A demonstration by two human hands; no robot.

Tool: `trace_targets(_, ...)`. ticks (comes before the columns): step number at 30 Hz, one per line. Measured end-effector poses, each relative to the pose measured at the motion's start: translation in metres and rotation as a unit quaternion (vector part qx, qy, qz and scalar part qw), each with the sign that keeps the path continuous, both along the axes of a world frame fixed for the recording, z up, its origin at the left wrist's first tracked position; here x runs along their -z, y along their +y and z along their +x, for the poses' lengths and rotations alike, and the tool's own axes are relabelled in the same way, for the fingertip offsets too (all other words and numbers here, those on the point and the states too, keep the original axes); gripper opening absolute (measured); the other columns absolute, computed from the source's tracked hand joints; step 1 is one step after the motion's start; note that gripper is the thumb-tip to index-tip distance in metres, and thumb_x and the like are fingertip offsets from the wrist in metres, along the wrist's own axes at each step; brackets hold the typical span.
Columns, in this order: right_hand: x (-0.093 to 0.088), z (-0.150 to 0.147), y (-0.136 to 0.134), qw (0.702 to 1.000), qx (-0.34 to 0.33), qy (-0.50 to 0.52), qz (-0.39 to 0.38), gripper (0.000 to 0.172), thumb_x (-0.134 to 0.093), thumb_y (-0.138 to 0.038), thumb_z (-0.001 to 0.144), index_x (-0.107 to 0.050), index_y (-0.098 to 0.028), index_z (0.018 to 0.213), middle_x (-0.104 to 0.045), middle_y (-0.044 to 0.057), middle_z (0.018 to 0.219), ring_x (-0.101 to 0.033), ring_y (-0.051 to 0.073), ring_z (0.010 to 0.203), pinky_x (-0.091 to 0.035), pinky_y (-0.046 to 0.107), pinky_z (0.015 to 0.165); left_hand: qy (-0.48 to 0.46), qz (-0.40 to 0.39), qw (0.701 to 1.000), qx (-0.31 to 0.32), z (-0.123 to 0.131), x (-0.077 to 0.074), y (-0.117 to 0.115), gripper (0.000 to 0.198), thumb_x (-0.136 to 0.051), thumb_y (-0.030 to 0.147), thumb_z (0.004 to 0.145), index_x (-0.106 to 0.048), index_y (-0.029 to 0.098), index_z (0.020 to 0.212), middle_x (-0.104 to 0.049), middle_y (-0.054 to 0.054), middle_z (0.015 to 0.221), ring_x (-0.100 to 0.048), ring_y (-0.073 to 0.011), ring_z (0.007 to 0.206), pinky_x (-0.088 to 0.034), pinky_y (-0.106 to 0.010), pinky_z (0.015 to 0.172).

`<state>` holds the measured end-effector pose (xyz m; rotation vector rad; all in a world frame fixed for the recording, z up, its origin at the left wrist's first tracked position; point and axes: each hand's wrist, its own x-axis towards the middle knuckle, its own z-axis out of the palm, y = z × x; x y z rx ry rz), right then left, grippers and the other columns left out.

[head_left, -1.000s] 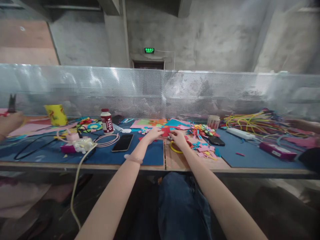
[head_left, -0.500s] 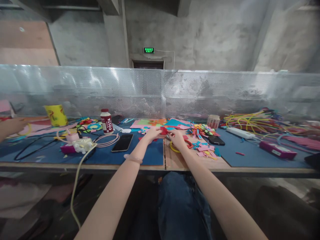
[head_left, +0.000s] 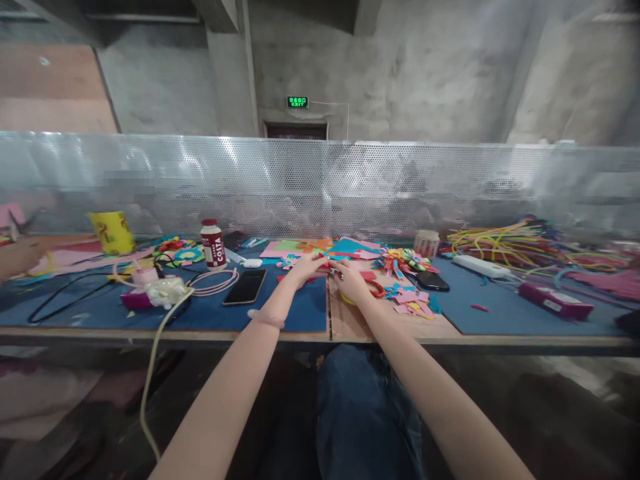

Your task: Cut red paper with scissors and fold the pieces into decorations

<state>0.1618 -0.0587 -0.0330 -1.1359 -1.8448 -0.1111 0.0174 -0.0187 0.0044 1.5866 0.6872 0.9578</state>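
A left hand and right hand pinch a small red paper piece between them over the blue-matted wooden tabletop; broad a second ago, it now shows a sliver, apparently folded.

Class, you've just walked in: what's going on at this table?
The person's left hand and right hand are close together, holding a small red piece that they mostly hide. Colourful cut scraps lie to their right; a Costa bottle stands to the left. At the far left edge is another person's hand.
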Motion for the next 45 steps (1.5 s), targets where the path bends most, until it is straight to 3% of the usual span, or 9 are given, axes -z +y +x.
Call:
trace_targets(9,-0.008,0.007,0.001,0.979,0.014,0.193,-0.065,0.024,-0.042,-0.027,0.079,-0.062,-0.014,0.079,-0.064,0.007,0.078,-0.056,0.017,0.071,-0.043,0.029,0.068,0.006,0.04,0.998,0.054,-0.001,-0.001,-0.006,0.017,-0.06,0.022,0.071,-0.058,0.012,0.084,-0.066,-0.007,0.086,-0.063,-0.0174,0.078,-0.048,-0.037,0.079)
trace_targets(15,-0.011,0.006,-0.005,0.973,-0.075,0.203,-0.081,0.02,-0.05,-0.029,0.074,-0.062,-0.013,0.076,-0.066,0.006,0.077,-0.057,0.016,0.072,-0.042,0.027,0.069,0.012,0.046,0.996,0.075,-0.001,-0.001,-0.006,0.022,-0.061,0.024,0.071,-0.057,0.011,0.089,-0.065,-0.009,0.091,-0.063,-0.0179,0.078,-0.048,-0.038,0.08)
trace_targets(25,-0.006,0.009,0.001,0.962,-0.061,0.238,-0.124,0.022,-0.052,-0.034,0.069,-0.058,-0.013,0.069,-0.062,0.003,0.066,-0.052,0.013,0.061,-0.039,0.025,0.058,0.0,0.049,0.999,0.02,0.0,0.002,-0.007,0.033,-0.064,0.02,0.069,-0.039,0.016,0.088,-0.064,-0.005,0.077,-0.064,-0.0169,0.067,-0.049,-0.043,0.075)
trace_targets(39,-0.009,0.005,-0.003,0.944,-0.078,0.288,-0.139,0.023,-0.054,-0.037,0.065,-0.057,-0.014,0.069,-0.061,0.003,0.066,-0.052,0.014,0.062,-0.04,0.025,0.058,0.001,0.085,0.995,0.044,0.001,0.003,-0.007,0.033,-0.064,0.022,0.069,-0.036,0.018,0.087,-0.063,-0.002,0.073,-0.064,-0.0174,0.065,-0.05,-0.043,0.07)
trace_targets(45,-0.008,0.008,-0.003,0.949,-0.066,0.275,-0.138,0.026,-0.054,-0.039,0.066,-0.058,-0.013,0.07,-0.06,0.003,0.066,-0.051,0.013,0.06,-0.039,0.025,0.057,0.033,0.115,0.991,0.056,-0.001,0.003,-0.005,0.027,-0.062,0.028,0.069,-0.044,0.016,0.085,-0.063,-0.003,0.075,-0.064,-0.0174,0.067,-0.05,-0.04,0.07)
